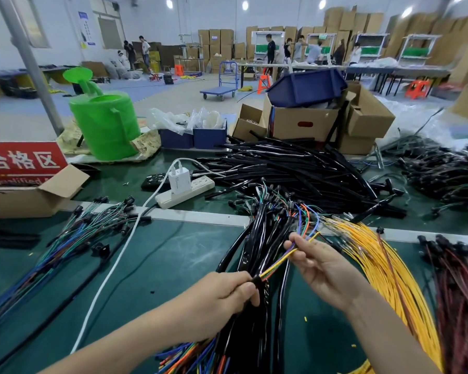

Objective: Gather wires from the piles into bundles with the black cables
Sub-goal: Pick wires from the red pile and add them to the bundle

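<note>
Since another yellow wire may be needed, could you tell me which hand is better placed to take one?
Probably the right hand: pinching the coloured wires, it lies beside the yellow pile; the left hand grips the black cable.

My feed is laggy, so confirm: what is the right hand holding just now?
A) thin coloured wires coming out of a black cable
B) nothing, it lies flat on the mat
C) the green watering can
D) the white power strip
A: the right hand pinches the thin coloured wires that run out of the end of the black cable gripped by the left hand.
</note>
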